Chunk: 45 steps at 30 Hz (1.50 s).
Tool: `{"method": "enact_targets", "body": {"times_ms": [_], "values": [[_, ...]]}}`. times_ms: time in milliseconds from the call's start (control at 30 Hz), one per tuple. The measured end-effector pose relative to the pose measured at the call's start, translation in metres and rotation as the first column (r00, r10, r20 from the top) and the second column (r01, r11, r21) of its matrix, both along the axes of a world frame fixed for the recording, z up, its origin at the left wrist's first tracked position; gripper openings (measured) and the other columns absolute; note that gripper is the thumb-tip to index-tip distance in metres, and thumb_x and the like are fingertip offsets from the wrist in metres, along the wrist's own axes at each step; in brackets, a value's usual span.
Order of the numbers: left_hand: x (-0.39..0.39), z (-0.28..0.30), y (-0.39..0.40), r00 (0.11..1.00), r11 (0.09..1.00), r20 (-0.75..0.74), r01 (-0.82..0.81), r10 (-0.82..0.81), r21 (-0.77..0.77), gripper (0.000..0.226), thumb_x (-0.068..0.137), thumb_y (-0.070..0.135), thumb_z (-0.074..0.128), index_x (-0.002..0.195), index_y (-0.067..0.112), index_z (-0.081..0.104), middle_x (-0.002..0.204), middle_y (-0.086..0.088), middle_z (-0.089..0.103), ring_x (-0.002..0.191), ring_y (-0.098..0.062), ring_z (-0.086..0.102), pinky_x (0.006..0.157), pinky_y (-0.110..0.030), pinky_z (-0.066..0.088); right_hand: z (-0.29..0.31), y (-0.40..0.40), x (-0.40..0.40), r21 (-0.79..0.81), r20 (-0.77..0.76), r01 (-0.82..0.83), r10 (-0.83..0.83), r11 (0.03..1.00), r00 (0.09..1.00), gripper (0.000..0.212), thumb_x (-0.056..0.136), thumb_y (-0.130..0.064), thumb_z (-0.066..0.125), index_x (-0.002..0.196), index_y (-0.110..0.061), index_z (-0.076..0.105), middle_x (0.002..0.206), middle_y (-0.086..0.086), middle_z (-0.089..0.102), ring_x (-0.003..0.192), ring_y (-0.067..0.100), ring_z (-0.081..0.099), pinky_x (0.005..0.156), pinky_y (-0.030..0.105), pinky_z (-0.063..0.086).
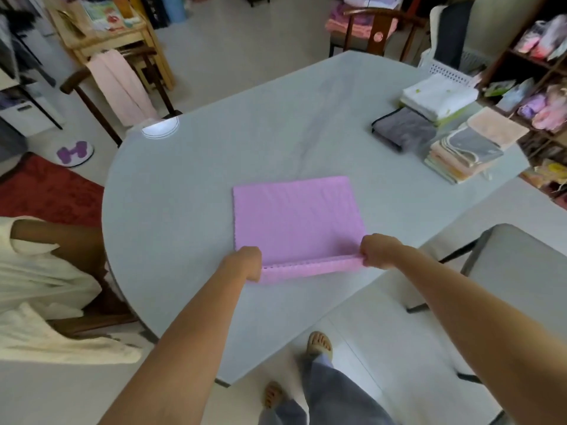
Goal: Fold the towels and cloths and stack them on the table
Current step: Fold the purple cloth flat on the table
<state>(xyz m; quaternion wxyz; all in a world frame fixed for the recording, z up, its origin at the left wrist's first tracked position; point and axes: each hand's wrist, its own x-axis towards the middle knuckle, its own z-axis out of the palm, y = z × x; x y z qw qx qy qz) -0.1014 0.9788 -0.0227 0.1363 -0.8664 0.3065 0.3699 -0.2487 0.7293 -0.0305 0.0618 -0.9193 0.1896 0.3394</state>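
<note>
A pink towel [296, 219] lies flat on the pale grey table [190, 191], near its middle. Its near edge is lifted off the table. My left hand [247, 262] grips the near left corner and my right hand [378, 251] grips the near right corner, fingers curled round the cloth. At the table's far right stand folded stacks: a white pile [437, 98], a dark grey towel [405, 128], and a mixed peach and grey pile [466, 153] with a peach cloth [497, 127] behind it.
A chair with cream cloths [40, 289] stands at the left table edge. A grey chair [518, 271] stands at the right. A wooden chair draped with a pale pink towel [121, 87] is at the far left. Shelves [543, 96] of goods line the right side.
</note>
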Motion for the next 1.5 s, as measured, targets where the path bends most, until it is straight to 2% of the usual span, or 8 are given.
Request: {"method": "enact_targets", "body": {"times_ms": [133,267,433,567,700,1100,1300,1500], "values": [[-0.019,0.01,0.012,0.984,0.986,-0.178,0.038,-0.009,0.16,0.046,0.088,0.027,0.067,0.127,0.006,0.052,0.128,-0.011,0.058,0.094,-0.029,0.068,0.075,-0.035,0.052,0.004,0.015,-0.019,0.102,-0.215,-0.01,0.032,0.995,0.976,0.029,0.079,-0.017,0.068,0.104,-0.002,0.068,0.084,0.008,0.058,0.078,0.022,0.054,0.066,0.025,0.039],[-0.013,0.005,0.021,0.965,0.996,-0.247,-0.079,0.089,0.05,0.051,0.089,0.041,0.064,0.127,0.01,0.05,0.129,-0.01,0.053,0.06,-0.02,0.062,0.065,-0.031,0.051,0.009,0.018,-0.024,0.001,-0.093,0.028,-0.028,1.0,0.995,0.026,0.083,-0.012,0.061,0.107,-0.004,0.066,0.091,0.009,0.061,0.085,0.025,0.058,0.067,0.027,0.04],[0.005,0.01,0.018,0.973,0.958,-0.188,-0.178,0.137,-0.224,0.039,0.096,0.04,0.053,0.107,0.003,0.057,0.107,-0.02,0.055,0.088,-0.028,0.06,0.081,-0.037,0.052,0.015,0.018,-0.011,-0.104,0.159,0.185,-0.167,0.977,0.973,0.03,0.088,0.003,0.044,0.115,-0.002,0.055,0.117,0.016,0.058,0.106,0.032,0.059,0.074,0.032,0.044],[0.027,0.013,0.005,0.986,0.945,-0.036,-0.164,0.161,-0.284,0.045,0.099,0.036,0.049,0.112,-0.006,0.059,0.118,-0.023,0.061,0.11,-0.034,0.057,0.087,-0.035,0.042,0.008,0.005,0.011,-0.059,0.226,0.238,-0.219,0.97,0.949,0.036,0.089,-0.003,0.042,0.124,-0.006,0.052,0.124,0.014,0.055,0.112,0.032,0.055,0.086,0.033,0.045],[0.061,0.001,-0.015,0.981,0.948,0.087,-0.145,0.176,-0.283,0.044,0.096,0.041,0.051,0.129,0.013,0.055,0.133,-0.012,0.055,0.123,-0.03,0.051,0.099,-0.038,0.043,-0.002,-0.012,0.046,-0.02,0.185,0.261,-0.253,0.965,0.949,0.039,0.086,-0.008,0.044,0.125,-0.011,0.052,0.122,0.009,0.056,0.11,0.028,0.056,0.082,0.031,0.045],[0.123,-0.04,-0.082,0.963,0.981,0.189,-0.179,0.191,-0.077,0.04,0.093,0.038,0.054,0.125,0.015,0.056,0.129,-0.007,0.058,0.12,-0.026,0.055,0.096,-0.035,0.044,-0.051,-0.071,0.138,0.132,0.128,0.188,-0.205,0.973,0.97,0.035,0.095,-0.039,0.042,0.12,-0.017,0.054,0.121,0.004,0.06,0.114,0.026,0.055,0.09,0.033,0.04],[0.119,-0.053,-0.112,0.968,0.985,0.251,0.04,0.003,-0.166,0.034,0.09,0.045,0.049,0.107,0.02,0.063,0.112,-0.001,0.066,0.113,-0.024,0.052,0.097,-0.036,0.029,-0.063,-0.077,0.135,-0.027,0.336,-0.051,0.057,0.998,0.94,0.025,0.098,-0.025,0.033,0.106,-0.018,0.055,0.102,0.004,0.068,0.096,0.025,0.061,0.094,0.037,0.03],[0.117,-0.062,-0.116,0.95,0.984,0.296,-0.045,0.095,-0.17,0.025,0.092,0.039,0.055,0.109,0.021,0.061,0.112,0.0,0.068,0.11,-0.021,0.059,0.096,-0.034,0.028,-0.07,-0.08,0.139,-0.051,0.384,-0.049,0.065,0.997,0.921,0.02,0.099,-0.023,0.033,0.104,-0.017,0.052,0.095,0.005,0.069,0.089,0.028,0.062,0.092,0.036,0.03]]}}
